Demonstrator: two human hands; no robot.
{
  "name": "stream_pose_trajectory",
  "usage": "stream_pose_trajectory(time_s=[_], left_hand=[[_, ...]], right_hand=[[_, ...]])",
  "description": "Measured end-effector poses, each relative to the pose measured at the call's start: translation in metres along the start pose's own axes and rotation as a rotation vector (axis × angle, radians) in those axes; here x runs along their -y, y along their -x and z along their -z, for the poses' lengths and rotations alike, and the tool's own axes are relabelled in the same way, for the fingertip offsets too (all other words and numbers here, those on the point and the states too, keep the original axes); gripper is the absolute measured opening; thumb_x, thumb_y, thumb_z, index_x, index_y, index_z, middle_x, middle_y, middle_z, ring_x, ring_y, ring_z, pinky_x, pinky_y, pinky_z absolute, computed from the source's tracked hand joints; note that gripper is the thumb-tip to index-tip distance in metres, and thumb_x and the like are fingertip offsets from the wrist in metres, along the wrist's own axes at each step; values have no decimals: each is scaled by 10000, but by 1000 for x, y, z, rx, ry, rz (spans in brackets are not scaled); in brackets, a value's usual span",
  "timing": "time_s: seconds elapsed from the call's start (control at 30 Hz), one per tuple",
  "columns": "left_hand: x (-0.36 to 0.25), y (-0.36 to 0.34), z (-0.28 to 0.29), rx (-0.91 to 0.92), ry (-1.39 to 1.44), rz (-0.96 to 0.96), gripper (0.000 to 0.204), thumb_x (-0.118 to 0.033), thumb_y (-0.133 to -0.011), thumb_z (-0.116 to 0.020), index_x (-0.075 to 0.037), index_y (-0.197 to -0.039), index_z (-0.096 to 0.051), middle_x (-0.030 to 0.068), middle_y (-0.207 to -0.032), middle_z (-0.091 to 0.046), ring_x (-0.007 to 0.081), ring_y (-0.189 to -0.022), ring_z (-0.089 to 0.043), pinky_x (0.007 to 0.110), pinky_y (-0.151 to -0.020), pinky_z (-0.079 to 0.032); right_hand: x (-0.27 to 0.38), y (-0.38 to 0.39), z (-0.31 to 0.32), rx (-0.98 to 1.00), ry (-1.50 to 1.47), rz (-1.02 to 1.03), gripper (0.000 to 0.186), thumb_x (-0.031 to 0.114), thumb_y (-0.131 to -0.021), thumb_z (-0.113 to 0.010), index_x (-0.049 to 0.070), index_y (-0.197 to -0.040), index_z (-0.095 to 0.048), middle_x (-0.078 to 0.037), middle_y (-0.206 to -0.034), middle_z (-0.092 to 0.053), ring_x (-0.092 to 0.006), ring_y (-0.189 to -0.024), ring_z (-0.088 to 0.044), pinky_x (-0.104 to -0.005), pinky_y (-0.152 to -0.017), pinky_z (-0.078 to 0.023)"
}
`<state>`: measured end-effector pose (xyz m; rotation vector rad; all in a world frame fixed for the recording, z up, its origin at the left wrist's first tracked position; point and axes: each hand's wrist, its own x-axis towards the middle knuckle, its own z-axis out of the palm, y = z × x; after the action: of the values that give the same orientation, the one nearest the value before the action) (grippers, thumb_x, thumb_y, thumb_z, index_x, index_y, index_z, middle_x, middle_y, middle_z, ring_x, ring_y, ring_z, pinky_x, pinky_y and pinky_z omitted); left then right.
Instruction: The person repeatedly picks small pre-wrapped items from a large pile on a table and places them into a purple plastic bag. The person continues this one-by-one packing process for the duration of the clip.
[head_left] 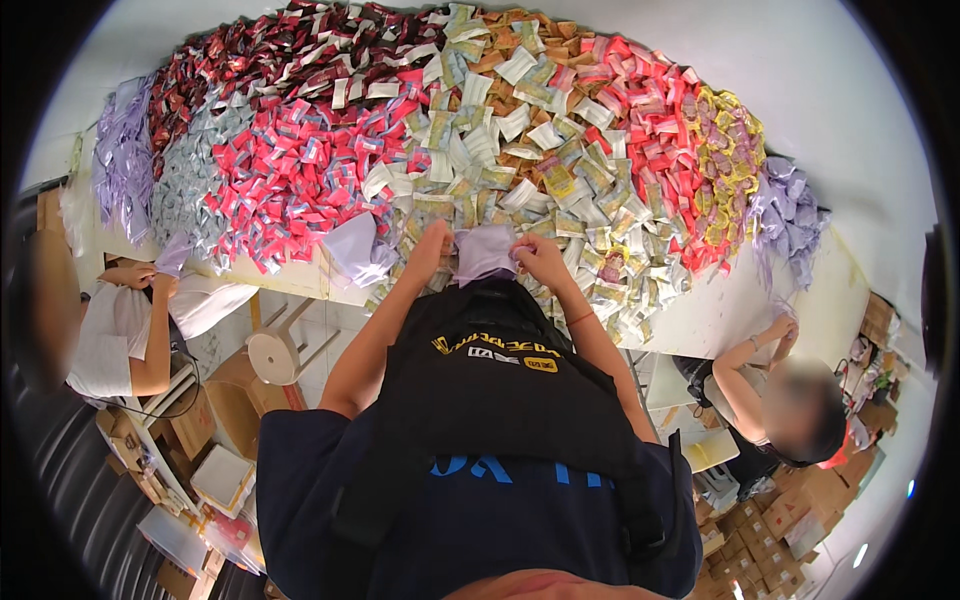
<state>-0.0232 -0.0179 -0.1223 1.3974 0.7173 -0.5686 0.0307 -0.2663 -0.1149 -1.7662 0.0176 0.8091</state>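
Observation:
Between my two hands a small lavender bag [484, 250] is stretched open-side up near the front edge of the table. My left hand [432, 247] pinches its left edge, and my right hand [541, 260] grips its right edge. Whether anything is inside the bag I cannot make out. Just left of my left hand lie more lavender bags [358, 248] at the table edge. Beyond my hands spreads a heap of small green-and-white packets [470, 150], which also lie close by my right hand.
The white table [848, 262] also bears piles of pink packets [310, 140], dark red packets [300, 50], red packets [655, 110] and yellow-rimmed packets [728, 150]. One co-worker [110, 330] sits at left, another [755, 400] at right. A stool [273, 356] and cardboard boxes [240, 400] stand behind at left.

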Motion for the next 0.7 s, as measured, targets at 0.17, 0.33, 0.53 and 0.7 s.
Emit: stream_pose_trajectory(time_s=[0.17,0.33,0.53,0.7], left_hand=[[3,32,-19,136,-238,-16,463,-465,-841,-574,-37,-1010,-520,35,-808,-507,129,-676,-488,258,-633,-422],[-14,29,2,516,-305,253,396,-452,-849,-582,-77,-743,-508,-47,-586,-446,53,-479,-369,189,-425,-255],[-2,46,2,408,441,340,469,-429,-915,-473,-145,-567,-340,-51,-479,-284,70,-376,-236,217,-358,-188],[38,48,20,230,1396,327,451,-355,-930,-439,-145,-558,-295,-33,-463,-244,94,-358,-224,234,-347,-196]], right_hand=[[23,12,3,140,-63,-238,206,237,-837,-577,46,-760,-585,16,-610,-518,-56,-476,-444,-196,-411,-325],[6,20,2,27,-665,-319,203,248,-879,-557,104,-740,-526,61,-572,-400,-41,-459,-354,-189,-392,-251],[1,34,6,57,-1174,-492,278,241,-911,-524,115,-686,-421,47,-540,-311,-57,-426,-273,-183,-363,-221],[-27,61,26,-3,-1688,-519,276,152,-896,-496,100,-644,-395,21,-541,-296,-57,-436,-264,-192,-334,-185]])
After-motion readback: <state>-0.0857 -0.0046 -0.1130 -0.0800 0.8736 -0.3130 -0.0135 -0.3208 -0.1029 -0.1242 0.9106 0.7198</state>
